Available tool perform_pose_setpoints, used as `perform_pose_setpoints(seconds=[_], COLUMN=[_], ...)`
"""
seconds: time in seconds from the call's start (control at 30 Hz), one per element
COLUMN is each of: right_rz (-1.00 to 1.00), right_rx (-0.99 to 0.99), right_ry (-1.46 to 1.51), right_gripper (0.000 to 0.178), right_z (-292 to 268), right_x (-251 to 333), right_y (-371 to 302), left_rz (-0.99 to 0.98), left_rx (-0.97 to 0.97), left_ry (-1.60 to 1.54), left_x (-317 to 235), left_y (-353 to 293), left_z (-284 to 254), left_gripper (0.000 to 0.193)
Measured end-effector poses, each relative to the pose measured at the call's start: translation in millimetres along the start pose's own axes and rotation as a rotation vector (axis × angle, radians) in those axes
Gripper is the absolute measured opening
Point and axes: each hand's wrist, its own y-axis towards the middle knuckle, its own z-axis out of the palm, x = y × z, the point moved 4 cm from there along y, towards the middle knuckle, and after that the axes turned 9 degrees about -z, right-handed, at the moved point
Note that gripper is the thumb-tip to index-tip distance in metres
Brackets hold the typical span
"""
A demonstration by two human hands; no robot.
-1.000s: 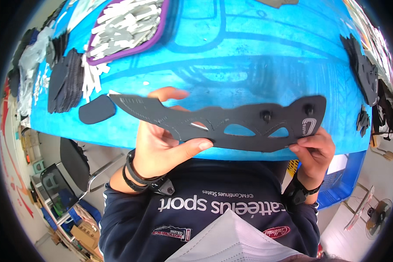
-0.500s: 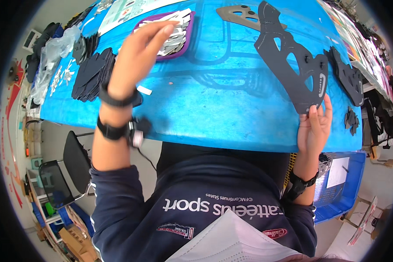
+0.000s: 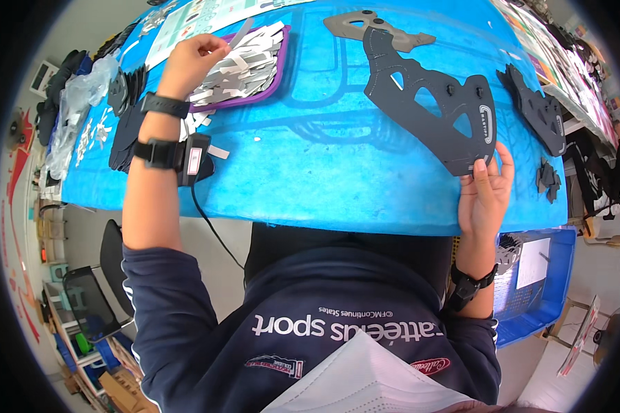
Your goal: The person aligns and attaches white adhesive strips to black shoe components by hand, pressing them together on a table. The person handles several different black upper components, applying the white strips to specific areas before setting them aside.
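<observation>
My left hand (image 3: 188, 65) is over the left edge of a purple tray (image 3: 282, 67). Its thumb and fingertips pinch a thin grey strip (image 3: 242, 32), raised above the many white and grey strips (image 3: 244, 74) heaped in the tray. On the right, my right hand (image 3: 486, 199) grips the near end of a dark flat cut-out piece (image 3: 420, 124), thumb on top and fingers partly hidden beneath. That piece has several openings, dark round studs and a pale printed mark along one edge. Its far end overlaps a brown cut-out piece (image 3: 355, 29) lying behind it.
Stacked black pieces (image 3: 125, 134) lie left of the tray, beside a clear plastic bag (image 3: 83, 96). More dark cut-outs (image 3: 536, 110) and small black scraps (image 3: 548, 180) lie at the right. A cable (image 3: 210, 220) hangs from my left wrist. A blue crate (image 3: 561, 289) stands below right.
My left hand has moved left and now pinches a grey strip at the tray. The dark cut-out in my right hand has shifted a little left, its far end dropping nearer.
</observation>
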Motion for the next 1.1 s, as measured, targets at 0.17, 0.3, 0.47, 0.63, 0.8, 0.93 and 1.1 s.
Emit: perform_pose_setpoints(seconds=[0.17, 0.3, 0.47, 0.63, 0.8, 0.93, 1.1], right_rz=[-0.017, -0.010, 0.012, 0.021, 0.321, 0.063, -0.038], right_rx=[-0.003, -0.025, 0.055, 0.261, 0.463, 0.790, 0.874], right_ry=[0.068, 0.131, 0.153, 0.117, -0.325, -0.837, -0.997], right_gripper=[0.045, 0.044, 0.043, 0.041, 0.008, 0.021, 0.020], right_z=[2, 0, -4, 9, 25, 47, 66], right_x=[1, 1, 0, 0, 4, 4, -5], right_y=[1, 1, -2, -11, -18, -13, -17], left_rz=[0.097, 0.273, 0.309, 0.147, -0.021, -0.061, -0.017], left_rx=[0.584, 0.857, 0.747, 0.554, 0.450, 0.380, 0.294], left_ry=[-0.513, -0.332, -0.011, -0.690, -0.679, -0.634, -0.605], left_x=[-71, -111, -111, -93, -67, -47, -34], left_y=[-83, -139, -159, -168, -191, -201, -200], left_z=[28, 84, 118, 96, 81, 84, 88], left_gripper=[0.010, 0.010, 0.038, 0.064, 0.026, 0.014, 0.008])
